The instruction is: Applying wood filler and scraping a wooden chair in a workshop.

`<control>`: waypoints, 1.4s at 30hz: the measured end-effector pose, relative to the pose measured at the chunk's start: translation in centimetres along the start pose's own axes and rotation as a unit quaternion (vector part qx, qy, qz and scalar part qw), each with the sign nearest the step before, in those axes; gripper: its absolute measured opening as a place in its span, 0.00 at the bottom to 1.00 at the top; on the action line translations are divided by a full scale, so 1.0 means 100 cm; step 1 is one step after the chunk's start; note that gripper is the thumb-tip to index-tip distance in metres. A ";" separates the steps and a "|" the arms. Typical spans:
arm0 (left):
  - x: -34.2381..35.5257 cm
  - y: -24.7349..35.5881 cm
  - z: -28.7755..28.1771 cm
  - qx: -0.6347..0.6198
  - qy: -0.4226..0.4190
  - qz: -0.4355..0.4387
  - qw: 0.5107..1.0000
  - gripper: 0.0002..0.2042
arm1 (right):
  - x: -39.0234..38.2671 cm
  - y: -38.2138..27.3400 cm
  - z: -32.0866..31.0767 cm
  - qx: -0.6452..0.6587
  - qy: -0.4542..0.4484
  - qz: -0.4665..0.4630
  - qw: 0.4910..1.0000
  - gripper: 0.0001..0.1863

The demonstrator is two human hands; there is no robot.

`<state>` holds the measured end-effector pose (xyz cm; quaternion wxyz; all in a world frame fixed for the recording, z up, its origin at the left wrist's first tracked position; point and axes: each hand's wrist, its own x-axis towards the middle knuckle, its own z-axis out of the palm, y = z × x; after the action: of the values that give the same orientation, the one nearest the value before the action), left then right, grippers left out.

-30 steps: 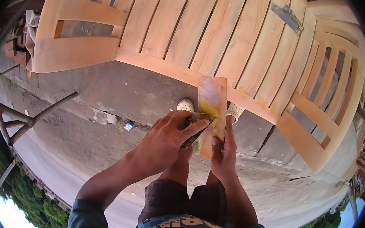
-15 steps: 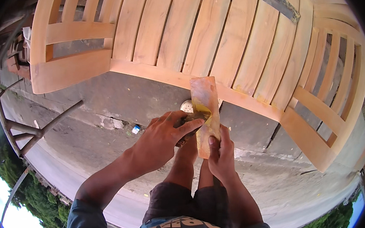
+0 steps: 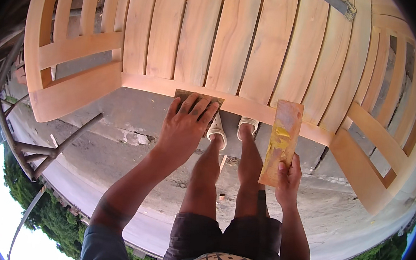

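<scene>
My left hand holds a dark, flat rectangular scraper, its fingers laid over the plate. The scraper lies against the front rail of a pale wooden slatted bench; whether its edge presses on the wood cannot be made out. To the right, my right hand grips the lower end of a thin orange-brown board, thumb on top. A smear of yellow paste sits on the board's face. The board's upper end overlaps the bench's front edge in view.
A second dark flat tool rests on the bench slats at far right. Slatted armrests flank the seat. At left stands a metal pipe frame. My feet in pale clogs are on the concrete under the front rail.
My left hand has moved the scraper off the board, leftward to the bench's front rail. My right hand has carried the board to the right. The bench sits slightly lower in view.
</scene>
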<state>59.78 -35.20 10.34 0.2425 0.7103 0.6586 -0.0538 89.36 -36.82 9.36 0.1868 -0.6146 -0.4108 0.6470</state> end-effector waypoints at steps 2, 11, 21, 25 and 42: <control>0.014 -0.011 0.021 0.054 0.054 0.023 0.997 0.24 | -0.003 0.008 -0.004 0.006 -0.001 0.014 1.000 0.16; 0.014 -0.016 0.012 -0.037 -0.027 0.007 0.999 0.26 | -0.029 0.022 -0.001 0.022 0.036 0.046 0.998 0.18; 0.023 -0.004 0.018 -0.013 -0.118 0.048 0.992 0.25 | -0.043 0.033 0.017 0.063 0.045 0.039 0.996 0.15; 0.022 -0.009 0.041 0.003 0.005 0.061 0.998 0.25 | -0.043 0.029 0.027 0.125 0.047 0.047 0.990 0.15; 0.026 0.031 0.026 -0.079 -0.061 0.007 0.995 0.27 | -0.053 0.031 0.029 0.056 0.056 0.034 0.996 0.14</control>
<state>63.71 -33.96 7.93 0.3382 0.6889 0.6398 -0.0428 88.38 -43.48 10.08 0.2216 -0.6522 -0.3419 0.6393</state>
